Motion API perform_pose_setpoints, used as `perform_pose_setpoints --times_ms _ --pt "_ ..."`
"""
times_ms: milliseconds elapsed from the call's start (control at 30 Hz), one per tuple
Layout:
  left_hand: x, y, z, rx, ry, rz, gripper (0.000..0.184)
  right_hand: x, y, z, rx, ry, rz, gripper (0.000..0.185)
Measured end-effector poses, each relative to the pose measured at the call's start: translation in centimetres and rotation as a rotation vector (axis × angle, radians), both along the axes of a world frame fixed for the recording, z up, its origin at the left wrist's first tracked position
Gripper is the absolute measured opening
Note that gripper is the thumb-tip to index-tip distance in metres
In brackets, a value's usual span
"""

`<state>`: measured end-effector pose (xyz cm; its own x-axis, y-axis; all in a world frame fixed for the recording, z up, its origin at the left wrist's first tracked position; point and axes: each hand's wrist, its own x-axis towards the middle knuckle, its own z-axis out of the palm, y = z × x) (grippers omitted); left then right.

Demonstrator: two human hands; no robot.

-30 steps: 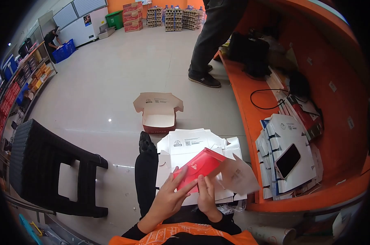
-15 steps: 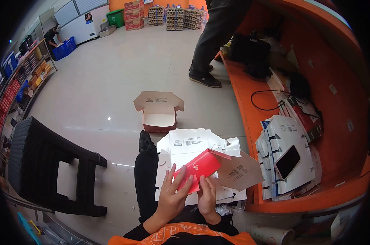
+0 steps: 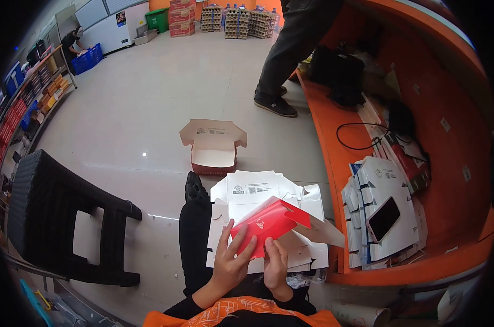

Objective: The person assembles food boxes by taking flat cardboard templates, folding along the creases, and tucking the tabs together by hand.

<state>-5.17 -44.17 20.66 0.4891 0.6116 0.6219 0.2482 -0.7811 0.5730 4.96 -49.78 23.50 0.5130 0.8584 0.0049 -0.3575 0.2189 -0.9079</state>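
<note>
red box (image 3: pixel 255 226) above near edge of white stack (image 3: pixel 252 188), steadied for folding, it seems: left hand (image 3: pixel 230 268) spread flat on it, right hand (image 3: pixel 277 268) pinching lower edge.

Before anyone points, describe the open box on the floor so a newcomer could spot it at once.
On the tiled floor, look just beyond the flat white cartons. There sits a red-sided box with its pale lid raised. Unlike those cartons, it is folded into shape.
</note>
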Motion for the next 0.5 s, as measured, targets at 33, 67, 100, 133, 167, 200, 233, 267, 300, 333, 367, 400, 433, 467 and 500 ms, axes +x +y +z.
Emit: perform_pose_setpoints --times_ms 33,67,100,133,167,200,233,267,300,333,367,400,433,467,500 --pt "-0.1 0.0 0.1 0.000 -0.004 0.005 0.048 -0.1 0.1 0.1 0.001 0.008 -0.002 0.029" --pt "-0.1 -0.1 0.1 0.000 -0.009 0.009 0.048 -0.1 0.0 0.0 0.002 0.003 0.005 0.029" --pt "-0.1 -0.1 0.2 0.000 -0.013 0.012 0.048 -0.1 0.0 -0.1 0.002 -0.002 0.011 0.029" --pt "-0.1 -0.1 0.3 0.003 -0.018 0.016 0.048 0.0 0.0 -0.2 0.003 -0.007 0.018 0.029" --pt "-0.2 -0.2 0.4 0.005 -0.023 0.020 0.048 -0.1 0.1 -0.1 -0.012 -0.008 0.010 0.028" --pt "-0.2 -0.2 0.4 0.006 -0.027 0.025 0.048 -0.2 0.1 0.0 -0.027 -0.008 0.002 0.026" --pt "-0.2 -0.1 0.4 0.012 -0.023 0.029 0.048 -0.4 0.2 0.2 -0.042 -0.008 -0.007 0.026" --pt "-0.3 -0.1 0.4 0.018 -0.019 0.032 0.048 -0.6 0.4 0.4 -0.048 0.005 -0.018 0.025" --pt "-0.3 0.0 0.4 0.025 -0.016 0.036 0.049 -0.9 0.5 0.7 -0.053 0.017 -0.030 0.025" --pt "-0.3 0.0 0.4 0.019 -0.021 0.041 0.049 -1.1 0.6 0.9 -0.058 0.029 -0.040 0.025" --pt "-0.3 0.0 0.4 0.013 -0.027 0.045 0.048 -1.1 0.5 1.1 -0.054 0.010 -0.015 0.025" --pt "-0.3 0.0 0.4 0.006 -0.032 0.049 0.048 -1.2 0.3 1.3 -0.051 -0.008 0.009 0.026" --pt "-0.3 0.1 0.5 -0.003 -0.035 0.052 0.048 -1.2 0.2 1.3 -0.046 -0.028 0.033 0.026" --pt "-0.4 0.1 0.7 -0.011 -0.038 0.056 0.048 -1.3 0.2 1.2 -0.043 -0.025 0.035 0.026" --pt "-0.4 0.1 1.1 -0.021 -0.039 0.059 0.048 -1.3 0.2 0.9 -0.041 -0.021 0.037 0.026"
